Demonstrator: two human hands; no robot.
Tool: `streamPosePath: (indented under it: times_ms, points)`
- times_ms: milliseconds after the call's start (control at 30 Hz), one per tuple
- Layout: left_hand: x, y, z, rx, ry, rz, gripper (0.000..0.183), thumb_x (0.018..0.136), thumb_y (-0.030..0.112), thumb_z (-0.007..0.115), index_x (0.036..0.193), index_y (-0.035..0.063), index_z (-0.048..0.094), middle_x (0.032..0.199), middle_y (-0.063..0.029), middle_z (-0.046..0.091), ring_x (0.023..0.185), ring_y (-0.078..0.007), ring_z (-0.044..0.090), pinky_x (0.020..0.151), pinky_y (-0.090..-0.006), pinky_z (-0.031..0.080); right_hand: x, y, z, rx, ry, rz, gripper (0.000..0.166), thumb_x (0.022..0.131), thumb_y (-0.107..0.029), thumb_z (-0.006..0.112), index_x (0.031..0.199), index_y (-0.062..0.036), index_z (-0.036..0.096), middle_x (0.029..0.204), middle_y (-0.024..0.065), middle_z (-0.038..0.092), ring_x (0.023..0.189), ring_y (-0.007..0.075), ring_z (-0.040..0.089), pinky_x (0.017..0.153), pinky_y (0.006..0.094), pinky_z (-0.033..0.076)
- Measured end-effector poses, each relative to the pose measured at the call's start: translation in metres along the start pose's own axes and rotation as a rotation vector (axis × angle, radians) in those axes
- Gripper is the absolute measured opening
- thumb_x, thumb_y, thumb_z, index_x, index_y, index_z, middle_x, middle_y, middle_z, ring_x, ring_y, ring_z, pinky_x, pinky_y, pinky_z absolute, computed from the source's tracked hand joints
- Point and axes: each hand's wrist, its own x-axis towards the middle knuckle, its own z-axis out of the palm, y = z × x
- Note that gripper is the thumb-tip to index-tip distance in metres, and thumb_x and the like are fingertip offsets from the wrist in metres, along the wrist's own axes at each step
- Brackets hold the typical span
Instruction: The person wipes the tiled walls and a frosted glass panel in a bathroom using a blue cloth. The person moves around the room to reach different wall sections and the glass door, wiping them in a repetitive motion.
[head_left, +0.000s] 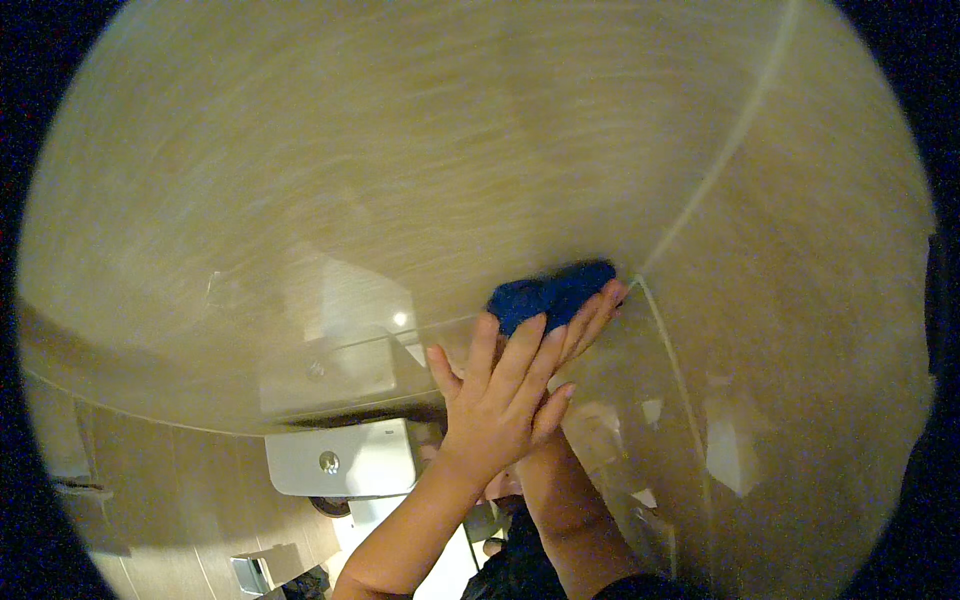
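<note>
A bunched blue cloth (551, 296) lies against the glossy beige wall tile (420, 187), close to the corner. My right hand (596, 319) is pressed flat on the cloth, with its fingers along the lower right side. Across the back of it rests my left hand (499, 397), fingers spread and fingertips reaching the cloth's lower edge. My left hand hides most of the right palm. Both forearms rise from the bottom of the view and cross near the wrists.
Below my left forearm stands a white toilet cistern (367, 456) with a round metal flush button (328, 461). A shiny metal fixture (251, 574) sits at the lower left. Pale grout lines (720, 161) meet at the corner beside the cloth. The tiles show reflections.
</note>
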Motion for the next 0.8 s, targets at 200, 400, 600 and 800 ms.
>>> streamPosePath:
  times_ms: [200,400,600,800]
  points:
    - [-0.041,-0.018,0.038,-0.019,0.054,0.025,0.060,0.073,0.041,0.067,0.122,0.0101,0.050,0.122,-0.0163,0.046,0.123,-0.0491,0.031,0.100,-0.0688,0.006,-0.007,-0.001,0.009,0.011,-0.040,-0.064,0.062,0.087,-0.043,0.052,0.130,-0.0016,0.035,0.136,0.0288,0.030,0.130,0.0482,0.021,0.104,0.0627,0.007]
    - [-0.093,-0.033,0.054,0.009,-0.057,-0.146,0.056,0.073,0.037,0.068,0.117,0.0072,0.048,0.114,-0.0198,0.045,0.117,-0.0498,0.035,0.098,-0.0690,0.012,-0.022,-0.020,0.025,0.088,-0.132,-0.127,0.063,0.087,-0.043,0.052,0.130,-0.0017,0.034,0.136,0.0288,0.029,0.130,0.0486,0.021,0.104,0.0629,0.007]
    - [-0.063,-0.048,0.009,0.005,0.096,-0.198,0.071,0.073,0.037,0.068,0.127,0.0022,0.036,0.128,-0.0286,0.033,0.121,-0.0528,0.025,0.099,-0.0691,0.008,0.009,-0.056,0.037,0.092,-0.131,-0.243,0.061,0.086,-0.041,0.054,0.129,-0.0028,0.034,0.135,0.0268,0.029,0.130,0.0490,0.020,0.103,0.0633,0.008]
    - [-0.070,-0.060,0.006,-0.039,0.269,-0.256,0.059,0.070,0.031,0.069,0.116,0.0038,0.043,0.109,-0.0246,0.044,0.097,-0.0436,0.043,0.091,-0.0645,0.022,-0.015,-0.045,0.056,0.136,-0.102,-0.485,0.042,0.086,-0.030,0.054,0.119,-0.0080,0.043,0.127,0.0177,0.039,0.126,0.0418,0.029,0.102,0.0586,0.022]
